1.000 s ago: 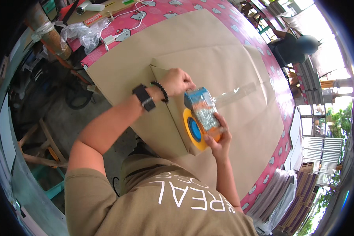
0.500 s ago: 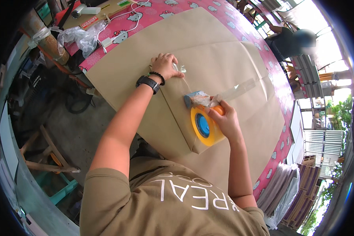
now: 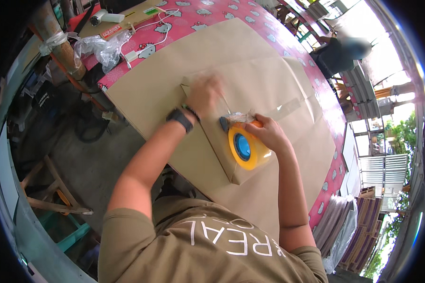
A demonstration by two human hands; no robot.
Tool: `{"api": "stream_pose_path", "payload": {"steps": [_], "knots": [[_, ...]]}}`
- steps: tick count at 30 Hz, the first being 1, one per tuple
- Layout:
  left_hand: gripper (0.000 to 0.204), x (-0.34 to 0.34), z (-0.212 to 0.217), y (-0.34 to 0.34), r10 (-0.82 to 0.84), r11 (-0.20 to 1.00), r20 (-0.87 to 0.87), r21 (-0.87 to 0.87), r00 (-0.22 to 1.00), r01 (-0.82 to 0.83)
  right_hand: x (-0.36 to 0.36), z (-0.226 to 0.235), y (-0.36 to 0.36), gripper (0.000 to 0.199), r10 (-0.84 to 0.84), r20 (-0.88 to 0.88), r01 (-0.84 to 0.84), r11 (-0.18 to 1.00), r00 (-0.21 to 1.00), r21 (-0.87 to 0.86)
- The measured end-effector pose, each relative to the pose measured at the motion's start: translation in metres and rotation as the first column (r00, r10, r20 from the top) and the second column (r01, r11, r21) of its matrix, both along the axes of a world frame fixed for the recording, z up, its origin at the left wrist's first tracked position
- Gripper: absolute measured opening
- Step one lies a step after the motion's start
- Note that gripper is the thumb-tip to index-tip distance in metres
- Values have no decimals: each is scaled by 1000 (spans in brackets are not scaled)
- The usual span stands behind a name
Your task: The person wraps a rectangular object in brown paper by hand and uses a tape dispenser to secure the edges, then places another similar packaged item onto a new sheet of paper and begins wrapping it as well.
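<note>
Brown kraft paper [image 3: 250, 92] lies on the table, folded around a flat, box-like package [image 3: 208, 134] with a strip of clear tape [image 3: 285, 109] across its top. My right hand [image 3: 271, 134] grips a tape dispenser [image 3: 249, 150] with a yellow roll and blue hub, resting over the package's near end. Clear tape is bunched around the dispenser's head. Smeared by motion, my left hand [image 3: 207, 96] is over the package's far left edge; its fingers cannot be made out. A dark watch and a beaded bracelet are on that wrist.
A pink patterned cloth [image 3: 198, 16] covers the table. At the far left are a crumpled plastic bag [image 3: 106, 52], a white cable [image 3: 148, 32] and a white handheld device [image 3: 104, 18]. Another person [image 3: 337, 54] is at the far right. Stacked flat cardboard [image 3: 361, 231] stands at the right.
My left hand, earlier pressed at the package's far edge with fingers visible, now moves and blurs. The dispenser in my right hand has shifted only slightly.
</note>
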State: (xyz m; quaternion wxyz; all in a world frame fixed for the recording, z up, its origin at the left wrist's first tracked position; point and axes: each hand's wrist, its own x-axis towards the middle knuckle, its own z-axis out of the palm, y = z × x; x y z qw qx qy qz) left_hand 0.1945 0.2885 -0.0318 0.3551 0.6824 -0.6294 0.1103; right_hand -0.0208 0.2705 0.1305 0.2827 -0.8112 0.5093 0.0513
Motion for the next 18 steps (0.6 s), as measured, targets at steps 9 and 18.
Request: {"api": "stream_pose_path", "payload": {"steps": [9,18], "knots": [[55,35,-1,-38,244,811,148,510,958,-285,9,5,-6,72,117,-135,-110,993,984,52],[70,-38,5,-6,69,836,117,535,991,-121,32,-35,-74,71,520,-158,-433,815,839,385]]}}
